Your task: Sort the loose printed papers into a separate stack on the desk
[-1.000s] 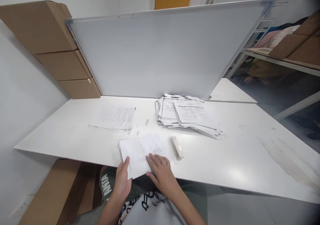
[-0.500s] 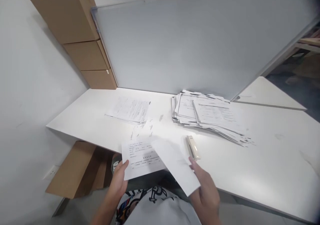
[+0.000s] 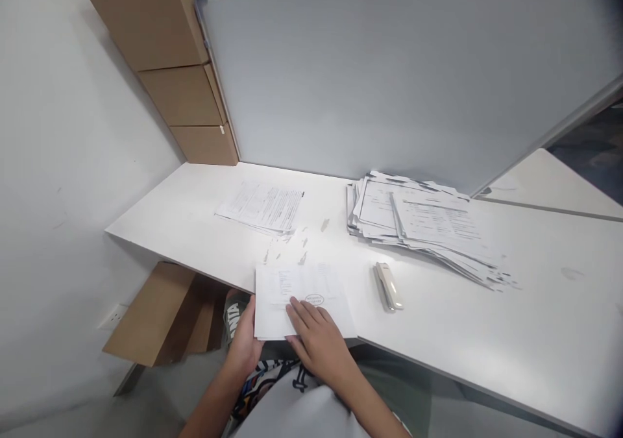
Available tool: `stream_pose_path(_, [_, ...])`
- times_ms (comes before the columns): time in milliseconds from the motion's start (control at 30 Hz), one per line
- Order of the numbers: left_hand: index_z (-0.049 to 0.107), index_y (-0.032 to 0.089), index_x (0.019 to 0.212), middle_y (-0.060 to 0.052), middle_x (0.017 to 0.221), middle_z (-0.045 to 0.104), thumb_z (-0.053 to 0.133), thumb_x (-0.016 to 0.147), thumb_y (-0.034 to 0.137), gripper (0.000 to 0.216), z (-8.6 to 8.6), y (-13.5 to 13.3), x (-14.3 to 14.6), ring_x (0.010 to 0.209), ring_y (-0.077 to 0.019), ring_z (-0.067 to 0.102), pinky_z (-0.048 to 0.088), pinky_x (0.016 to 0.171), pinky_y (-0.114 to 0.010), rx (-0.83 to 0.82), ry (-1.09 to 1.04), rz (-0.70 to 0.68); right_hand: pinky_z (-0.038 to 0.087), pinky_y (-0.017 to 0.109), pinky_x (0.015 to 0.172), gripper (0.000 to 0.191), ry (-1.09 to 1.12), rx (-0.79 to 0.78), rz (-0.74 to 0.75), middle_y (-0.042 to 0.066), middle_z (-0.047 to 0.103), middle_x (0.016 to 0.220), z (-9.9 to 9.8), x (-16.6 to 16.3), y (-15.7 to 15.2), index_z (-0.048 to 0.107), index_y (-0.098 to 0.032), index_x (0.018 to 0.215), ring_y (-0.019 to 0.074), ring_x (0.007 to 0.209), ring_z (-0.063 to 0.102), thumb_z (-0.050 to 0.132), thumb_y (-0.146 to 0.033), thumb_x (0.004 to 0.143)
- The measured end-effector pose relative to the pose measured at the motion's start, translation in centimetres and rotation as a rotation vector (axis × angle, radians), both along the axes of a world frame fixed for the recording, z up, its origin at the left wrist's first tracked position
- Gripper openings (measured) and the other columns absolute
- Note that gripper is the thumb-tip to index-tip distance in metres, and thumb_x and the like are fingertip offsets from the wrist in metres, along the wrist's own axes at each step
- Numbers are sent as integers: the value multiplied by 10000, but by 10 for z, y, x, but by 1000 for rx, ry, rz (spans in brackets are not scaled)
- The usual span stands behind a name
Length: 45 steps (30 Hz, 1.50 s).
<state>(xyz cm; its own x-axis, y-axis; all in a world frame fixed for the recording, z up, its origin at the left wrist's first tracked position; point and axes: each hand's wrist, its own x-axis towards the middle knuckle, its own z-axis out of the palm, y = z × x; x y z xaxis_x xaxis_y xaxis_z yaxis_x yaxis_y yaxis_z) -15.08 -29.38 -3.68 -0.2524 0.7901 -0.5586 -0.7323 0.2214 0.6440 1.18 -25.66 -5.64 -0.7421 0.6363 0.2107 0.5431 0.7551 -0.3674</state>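
I grasp a small set of white papers [image 3: 304, 282] at the lower center of the frame, its left edge pinched in my left hand [image 3: 246, 340]. My right hand [image 3: 321, 344] lies on the top sheet, fingers extended and relaxed, clenching nothing, the fingertips just beside an oval stamp mark [image 3: 314, 299]. The papers reach over the near edge of a white table [image 3: 180, 214]. Just right of them, apart from my hands, rests a cream stapler [image 3: 390, 287]. A thick, uneven pile of printed sheets [image 3: 428, 220] spreads at center right; a thinner stack [image 3: 265, 206] lies left of center. Behind, a whiteboard [image 3: 389, 81] fills the top of the frame, beside cardboard boxes [image 3: 182, 97] stacked at upper left.
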Motion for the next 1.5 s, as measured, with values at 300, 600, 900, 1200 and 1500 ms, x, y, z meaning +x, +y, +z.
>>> stream_pose_path(300, [700, 124, 1035, -135, 1039, 725, 788, 664, 329, 433, 3, 1, -8, 1050, -317, 638, 496, 916, -401, 57, 396, -92, 426, 483, 938, 451, 304, -47, -462, 166, 627, 1192, -8, 35, 21, 542, -158, 1257, 297, 1117, 550, 458, -433, 909])
stream_pose_path(600, [721, 166, 858, -63, 889, 745, 775, 636, 298, 263, -7, 59, -23, 959, -282, 648, 476, 900, -358, 312, 618, -115, 487, 371, 848, 339, 955, -525, -609, 92, 660, 1040, 18, 67, 72, 571, -200, 1067, 235, 987, 603, 509, -462, 861])
stream_pose_path(900, [672, 183, 923, -85, 953, 709, 796, 610, 291, 354, -5, 78, 5, 1012, -283, 616, 424, 964, -369, 293, 652, -234, 478, 417, 879, 345, 941, -515, -687, 123, 691, 1019, 6, 86, 46, 632, -182, 985, 276, 997, 609, 538, -470, 823])
stream_pose_path(1200, [646, 205, 872, -48, 807, 663, 585, 776, 491, 308, -7, 78, 26, 844, -266, 620, 499, 794, -368, 523, 896, -484, 447, 284, 719, 164, 686, -579, -827, 14, 640, 779, 24, 187, 25, 601, -194, 849, 198, 777, 568, 463, -239, 771])
stream_pose_path(1500, [315, 250, 1442, -69, 1573, 171, 389, 936, 448, 549, 4, 167, 150, 1442, -305, 73, 219, 1127, -538, 937, 1730, -1109, 408, 276, 695, 335, 450, -607, -1057, 7, 605, 828, 27, 254, 59, 549, -227, 947, 188, 779, 563, 437, -131, 646])
